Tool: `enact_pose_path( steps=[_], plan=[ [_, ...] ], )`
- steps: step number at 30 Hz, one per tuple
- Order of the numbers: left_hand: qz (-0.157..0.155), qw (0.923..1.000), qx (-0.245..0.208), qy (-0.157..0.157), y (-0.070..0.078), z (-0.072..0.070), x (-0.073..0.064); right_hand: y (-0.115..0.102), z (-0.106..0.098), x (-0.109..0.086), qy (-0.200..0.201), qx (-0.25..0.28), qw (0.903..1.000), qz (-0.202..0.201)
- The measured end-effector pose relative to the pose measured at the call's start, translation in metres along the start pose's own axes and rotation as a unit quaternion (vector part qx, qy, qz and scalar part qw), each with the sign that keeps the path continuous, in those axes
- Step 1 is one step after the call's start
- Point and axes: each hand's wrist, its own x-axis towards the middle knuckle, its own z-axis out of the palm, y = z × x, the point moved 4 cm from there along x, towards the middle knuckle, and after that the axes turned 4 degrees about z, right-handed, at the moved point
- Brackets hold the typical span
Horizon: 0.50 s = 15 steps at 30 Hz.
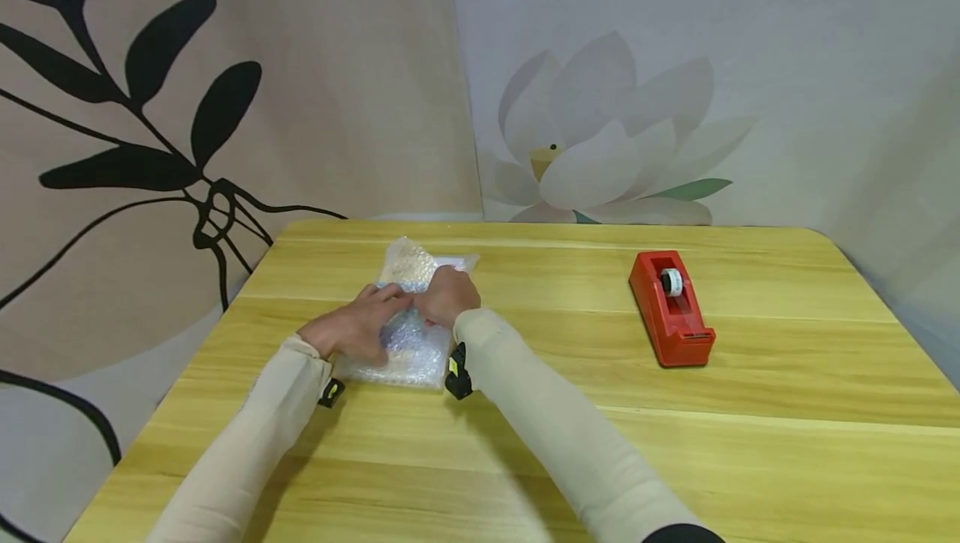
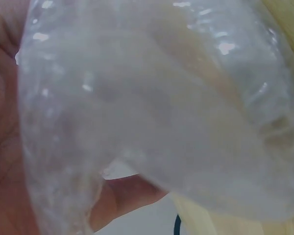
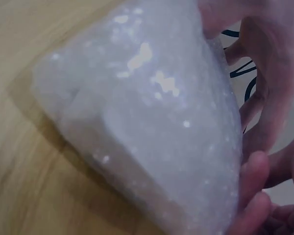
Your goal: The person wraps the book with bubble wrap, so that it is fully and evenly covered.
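A bubble-wrapped package lies at the table's left, with loose clear wrap at its far end. My left hand holds its left side, and my right hand grips the wrap near the far edge with bent fingers. Both hands nearly meet. In the left wrist view, bubble wrap fills most of the picture, partly covering the left hand. The right wrist view has the bulging bubble wrap with fingers along its right edge. What lies inside is blurred by the wrap.
A red tape dispenser with a roll of tape stands at the right of the wooden table. Behind the table hangs a printed curtain with leaves and a pale flower.
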Motion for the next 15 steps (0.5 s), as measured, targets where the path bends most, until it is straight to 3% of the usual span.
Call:
enact_pose_path(
  steps=[7, 15],
  plan=[
    [-0.018, 0.9998, 0.000, -0.011, 0.0003, 0.0010, 0.0032, 0.0028, 0.0008, 0.0024, -0.020, 0.004, 0.9997, -0.012],
    [-0.020, 0.9998, 0.001, -0.007, 0.0017, 0.0000, 0.0031, 0.0022, -0.0018, -0.0017, 0.023, -0.082, 0.9928, -0.085]
  ],
)
